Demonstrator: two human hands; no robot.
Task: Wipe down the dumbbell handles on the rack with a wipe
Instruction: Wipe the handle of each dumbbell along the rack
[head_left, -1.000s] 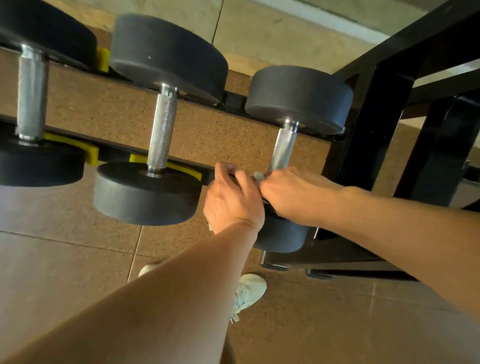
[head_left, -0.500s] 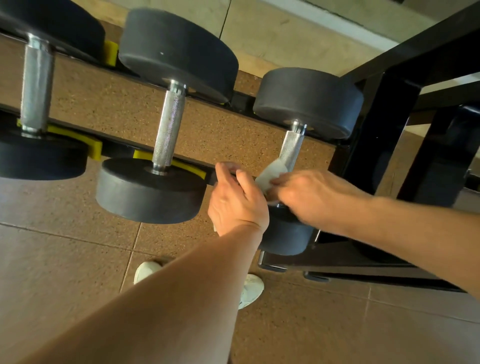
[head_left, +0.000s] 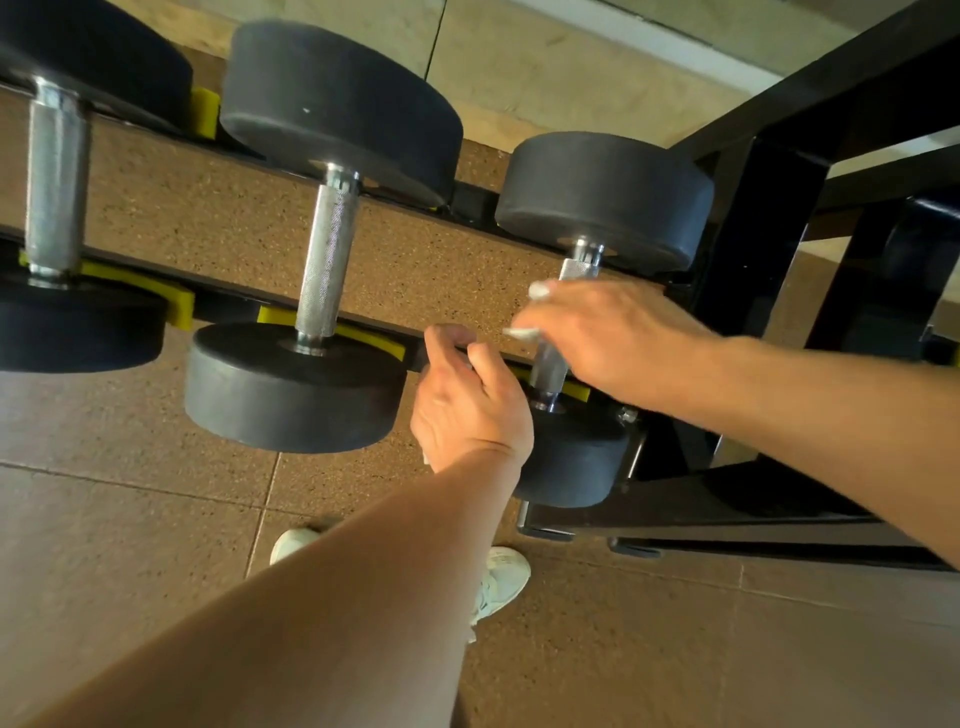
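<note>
Wiping is under way on the rightmost dumbbell handle (head_left: 551, 364): the wipe (head_left: 537, 291) is wrapped round it by the right hand (head_left: 613, 343). The left hand (head_left: 470, 410), loosely curled, holds nothing visible. Strokes toward the far end are judged next.

Brown speckled floor tiles (head_left: 130, 545) meet a pale wall (head_left: 571, 57).

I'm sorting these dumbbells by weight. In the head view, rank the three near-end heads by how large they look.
1. Middle dumbbell's near head, fully visible.
2. Right dumbbell's near head, clearly smaller.
Left dumbbell's near head is cropped by the frame edge; it looks about as big as the middle one, so I can't rank it.
</note>
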